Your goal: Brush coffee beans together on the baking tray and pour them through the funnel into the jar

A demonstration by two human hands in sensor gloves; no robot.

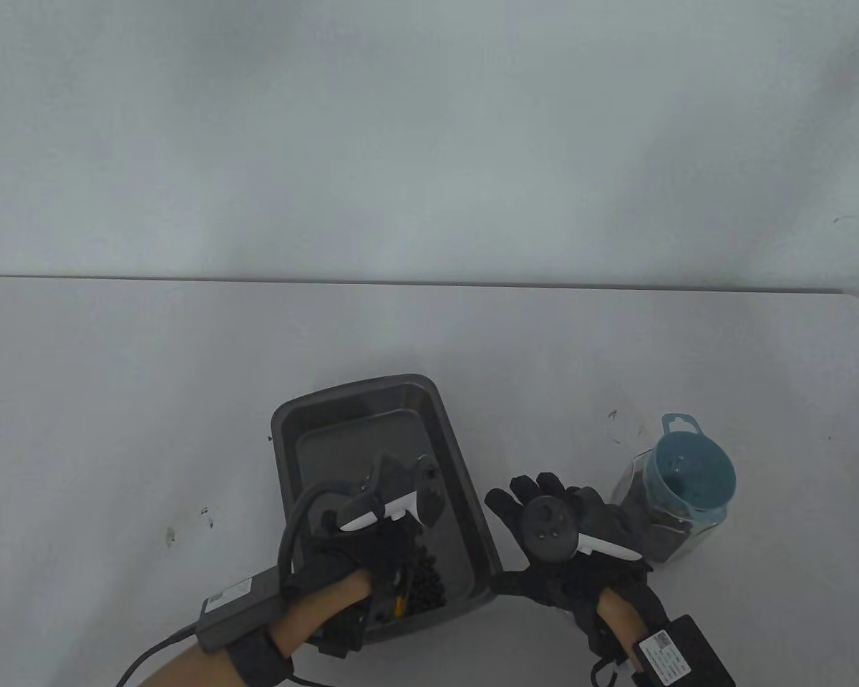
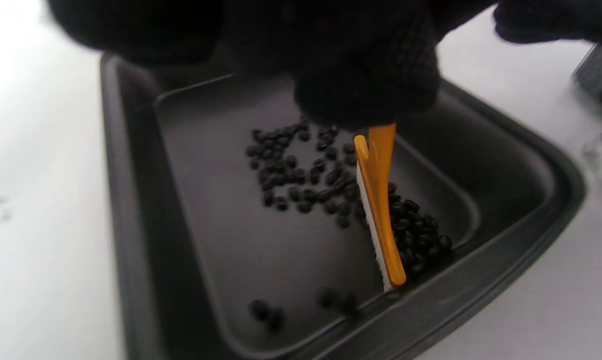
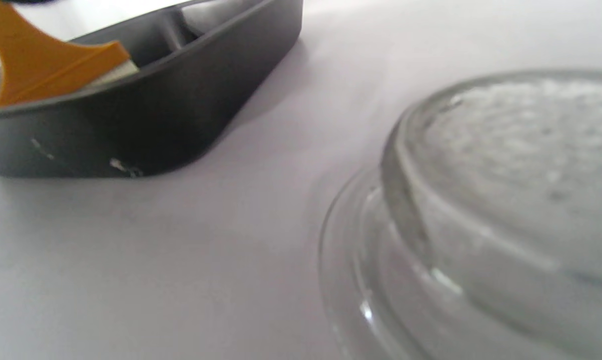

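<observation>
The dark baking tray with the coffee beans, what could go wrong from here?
1. A few coffee beans lie apart from the main pile, behind the orange plastic brush held by the left hand; a sweep may miss them.
2. The clear glass lid lies beside the dark metal baking tray, near the right hand; lifting the tray could knock it.

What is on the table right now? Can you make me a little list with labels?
tray: dark grey metal baking tray on the white table
beans: dark coffee beans, partly gathered in one corner of the tray
brush: orange brush with white bristles, held by the left hand
right hand: right hand, flat beside the tray
jar: clear glass jar with blue plastic funnel on top
lid: clear glass lid on the table
</observation>
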